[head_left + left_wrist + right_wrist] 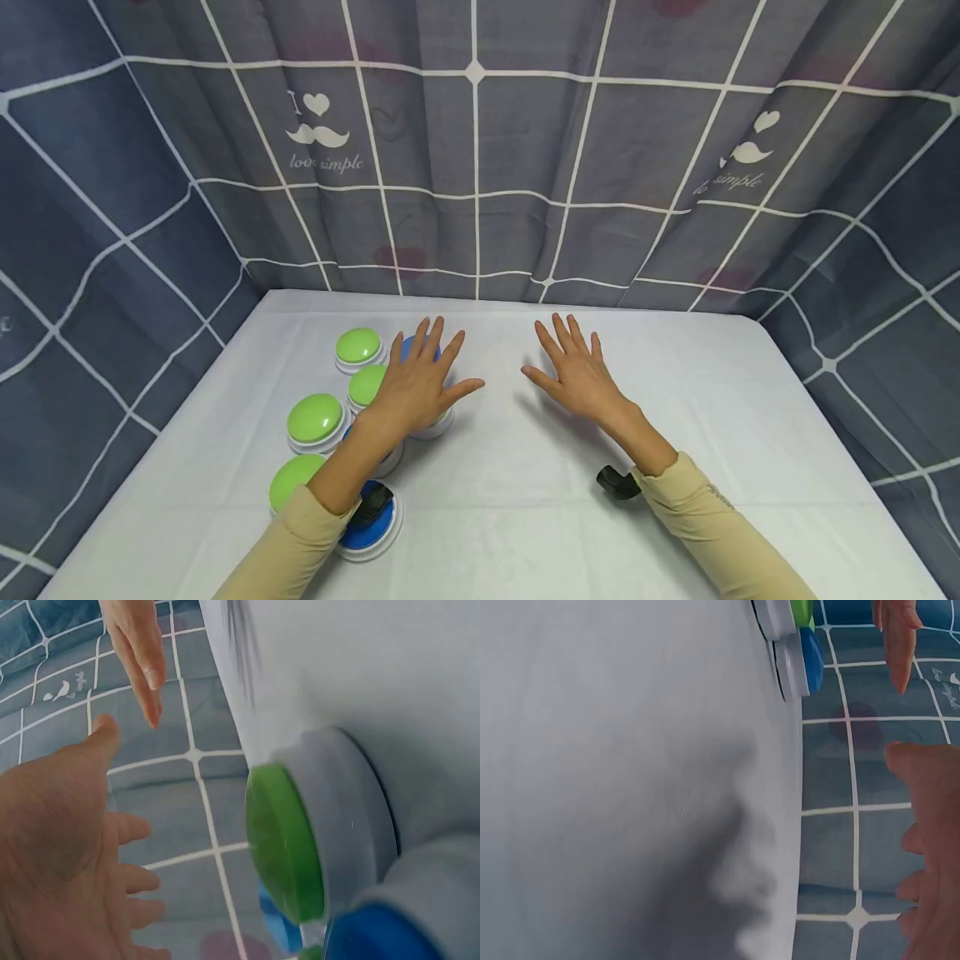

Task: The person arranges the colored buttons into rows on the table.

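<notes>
Head view: my left hand [415,385] hovered above domed push-buttons [315,418], my right hand [579,377] above white tablecloth [510,517], all fingers spread.

The left fingers [453,350] are partly hiding a blue button [407,346]; well back from them, a sleeve [303,533] is overlapping a green button [291,480]; beneath the right fingers [912,840], a shadow [694,892] is looking blurred.

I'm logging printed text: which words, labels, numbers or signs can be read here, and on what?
"I", heart, moustache, "love simple": left print on the curtain.
Heart, moustache, "lo", "simple": right print on the curtain, partly lost in a fold.
Curtain marks at the head view's left edge and in the wrist views: too small or blurred to read.
Green and blue buttons: no lettering visible.
</notes>
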Demonstrator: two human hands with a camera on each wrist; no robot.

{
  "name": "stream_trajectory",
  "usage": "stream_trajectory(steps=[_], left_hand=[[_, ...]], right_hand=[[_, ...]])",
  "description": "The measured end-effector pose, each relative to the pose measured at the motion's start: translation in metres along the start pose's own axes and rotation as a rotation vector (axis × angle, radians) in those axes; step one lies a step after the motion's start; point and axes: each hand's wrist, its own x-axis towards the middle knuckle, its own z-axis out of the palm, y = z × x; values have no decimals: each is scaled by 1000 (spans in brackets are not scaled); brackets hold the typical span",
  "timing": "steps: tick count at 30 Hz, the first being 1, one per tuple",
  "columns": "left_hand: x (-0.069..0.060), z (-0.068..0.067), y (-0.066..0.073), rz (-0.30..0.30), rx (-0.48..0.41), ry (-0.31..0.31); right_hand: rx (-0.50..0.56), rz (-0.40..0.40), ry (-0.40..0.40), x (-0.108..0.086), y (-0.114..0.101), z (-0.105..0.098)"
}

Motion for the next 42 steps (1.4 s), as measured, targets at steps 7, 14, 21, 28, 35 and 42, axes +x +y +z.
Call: stream_trajectory(steps=[7,14,21,28,35,42], left_hand=[[-15,-7,-16,-61,-32,-39],[-26,-14,-29,-104,-20,-58],[-39,-18,-40,-106,-51,-56],[-56,-16,-49,-91,-159,-28],[-63,-14,-56,-123,-293,-39],[-62,-15,-52,-137,-416,-80]], right_hand=[[23,-35,-17,9,-16,5],[28,-86,-25,21,-33,10],[55,-139,-43,29,-54,15],[120,-208,-49,32,-74,22],[257,-281,-62,31,-89,25],[313,-276,-124,29,-100,31]])
